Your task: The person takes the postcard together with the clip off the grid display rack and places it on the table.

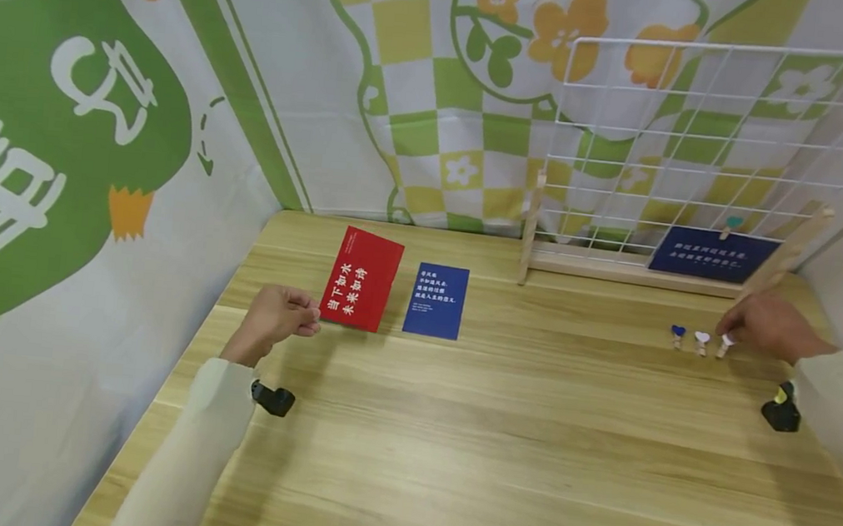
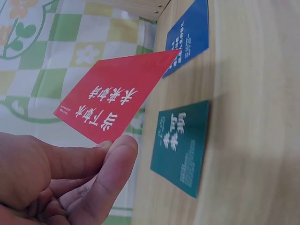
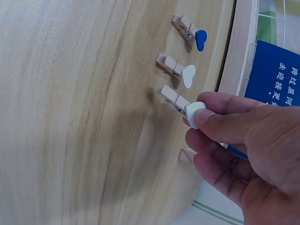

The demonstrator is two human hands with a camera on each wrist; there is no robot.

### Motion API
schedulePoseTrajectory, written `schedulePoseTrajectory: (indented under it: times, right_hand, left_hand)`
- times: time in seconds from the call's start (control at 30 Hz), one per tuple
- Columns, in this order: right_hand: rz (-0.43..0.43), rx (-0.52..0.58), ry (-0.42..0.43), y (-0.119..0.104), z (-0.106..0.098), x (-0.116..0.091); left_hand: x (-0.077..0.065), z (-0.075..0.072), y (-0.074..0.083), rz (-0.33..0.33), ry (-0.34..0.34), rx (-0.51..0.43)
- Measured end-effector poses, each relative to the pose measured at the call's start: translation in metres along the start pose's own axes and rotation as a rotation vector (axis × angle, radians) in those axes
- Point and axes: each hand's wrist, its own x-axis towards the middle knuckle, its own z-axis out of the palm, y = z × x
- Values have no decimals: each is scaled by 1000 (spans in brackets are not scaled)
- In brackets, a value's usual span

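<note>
My left hand pinches a red card with white writing by its edge, between thumb and forefinger. Beneath it, a green card lies on the table in the left wrist view; the red card hides it from the head view. A blue card lies just to the right. At the table's right side, my right hand pinches a small wooden clothespin by its white heart. Beside it are a second white-heart clothespin and a blue-heart one.
A white wire grid stands in a wooden base at the back right. A dark blue card hangs on it from a teal-heart clip. Patterned cloth hangs behind the wooden table.
</note>
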Motion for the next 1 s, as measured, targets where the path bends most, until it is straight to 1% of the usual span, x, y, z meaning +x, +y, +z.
schedulePoseTrajectory:
  times: [0.2,0.33,0.43,0.67,0.83,0.9,1.0]
  right_hand:
    - [-1,13,-27,3,4,-1]
    - [-23,-13,-12,5,7,0]
    - [-39,-21,-2,6,8,1]
    - [-42,1,0,7,13,3]
    - [-40,4,-4,11,16,3]
    - [-31,10,-10,11,16,3]
    - [-18,25,-10,10,16,3]
  left_hand:
    - [-15,-5,-17,-21,-26,-12]
    - [-26,-9,-30,-47,-49,-25]
    - [-32,-12,-40,-54,-70,-25]
    - [-39,-22,-57,-85,-134,-30]
    - [-41,-23,-65,-120,-187,-59]
    - [-41,-22,-68,-134,-197,-67]
    - [-44,-22,-73,-150,-201,-52]
